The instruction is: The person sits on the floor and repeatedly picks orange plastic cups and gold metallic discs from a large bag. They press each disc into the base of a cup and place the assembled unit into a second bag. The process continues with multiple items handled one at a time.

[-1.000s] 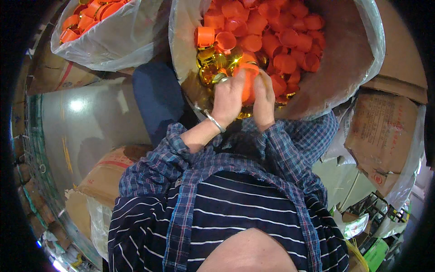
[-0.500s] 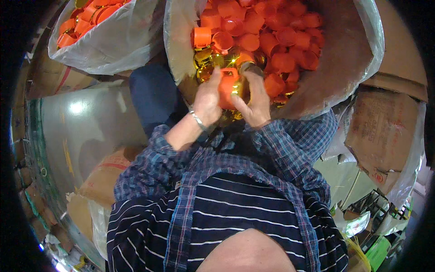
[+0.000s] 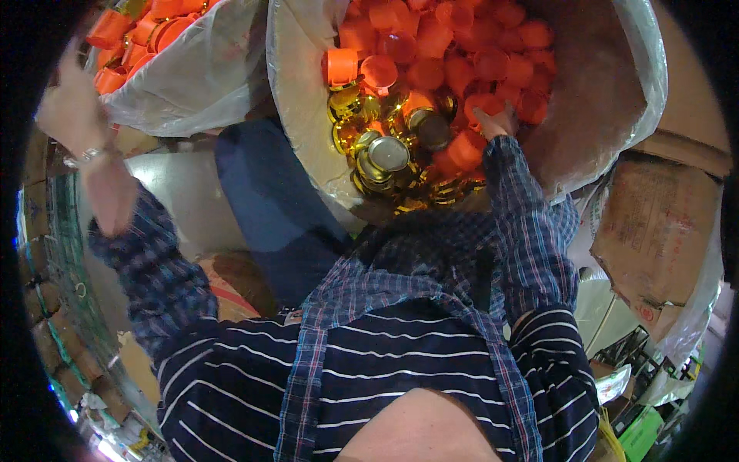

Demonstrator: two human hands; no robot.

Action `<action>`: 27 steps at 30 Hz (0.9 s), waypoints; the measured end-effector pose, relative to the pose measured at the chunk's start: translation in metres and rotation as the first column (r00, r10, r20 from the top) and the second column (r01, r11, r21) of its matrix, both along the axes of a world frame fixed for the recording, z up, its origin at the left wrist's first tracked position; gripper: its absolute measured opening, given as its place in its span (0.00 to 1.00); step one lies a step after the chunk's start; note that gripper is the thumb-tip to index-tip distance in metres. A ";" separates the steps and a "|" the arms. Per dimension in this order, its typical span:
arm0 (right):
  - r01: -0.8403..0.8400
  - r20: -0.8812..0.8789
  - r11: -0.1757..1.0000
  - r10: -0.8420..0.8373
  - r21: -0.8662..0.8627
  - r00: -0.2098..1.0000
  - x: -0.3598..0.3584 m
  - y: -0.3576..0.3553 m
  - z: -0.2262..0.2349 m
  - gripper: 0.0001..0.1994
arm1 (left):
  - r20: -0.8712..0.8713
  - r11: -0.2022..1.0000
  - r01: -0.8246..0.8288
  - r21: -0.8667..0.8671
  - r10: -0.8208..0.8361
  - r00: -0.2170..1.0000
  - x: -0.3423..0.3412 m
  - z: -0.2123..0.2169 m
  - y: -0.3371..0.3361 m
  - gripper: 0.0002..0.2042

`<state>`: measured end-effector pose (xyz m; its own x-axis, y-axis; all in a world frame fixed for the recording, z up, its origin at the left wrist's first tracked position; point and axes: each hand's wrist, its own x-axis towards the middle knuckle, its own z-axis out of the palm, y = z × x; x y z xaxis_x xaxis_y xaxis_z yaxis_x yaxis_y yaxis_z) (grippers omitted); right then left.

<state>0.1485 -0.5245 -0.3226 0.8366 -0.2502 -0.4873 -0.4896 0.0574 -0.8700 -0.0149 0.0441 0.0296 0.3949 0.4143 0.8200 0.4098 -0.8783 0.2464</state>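
Note:
Inside a large lined box in front of me lies a heap of orange plastic cups. My right hand is down among them, thumb and fingers closed round an orange cup. Shiny gold round lids are piled at the near left of the heap. One lid shows its silvery inside. Far left, my left hand is raised beside a second plastic-lined container of orange cups. Motion blurs its fingers, so what they hold, if anything, cannot be seen.
My left leg stands between the two containers. Torn brown cardboard is at the right. Stacked cartons line the far left edge. A green box lies at the lower right.
Both hands were together on an orange cup with gold at the box's near side. My left hand has swung far left to the second container; my right has reached forward and right into the heap.

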 end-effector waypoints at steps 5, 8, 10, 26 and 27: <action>-0.299 -0.174 0.446 0.300 -0.844 0.938 -0.007 0.011 0.026 0.52 | -0.120 0.449 0.379 -0.809 -0.758 0.642 -0.024 -0.124 -0.209 0.11; -0.222 -0.005 0.782 0.270 -0.583 0.963 -0.033 0.033 0.067 0.51 | 0.108 0.049 0.335 -0.941 -0.894 0.434 -0.029 -0.168 -0.270 0.18; -0.293 0.178 0.955 0.297 -0.052 0.938 -0.068 0.051 0.093 0.45 | -0.165 0.342 0.472 -0.812 -0.912 0.376 -0.030 -0.183 -0.286 0.26; -0.474 -0.171 -0.002 0.934 -0.881 0.313 -0.142 0.123 0.034 0.21 | 0.640 -0.608 0.374 -0.701 -0.303 0.706 -0.054 -0.193 -0.251 0.13; -0.445 -0.243 -0.115 0.940 -0.888 0.241 -0.149 0.118 0.021 0.23 | 0.657 -0.689 0.369 -0.624 -0.208 0.724 -0.057 -0.193 -0.250 0.13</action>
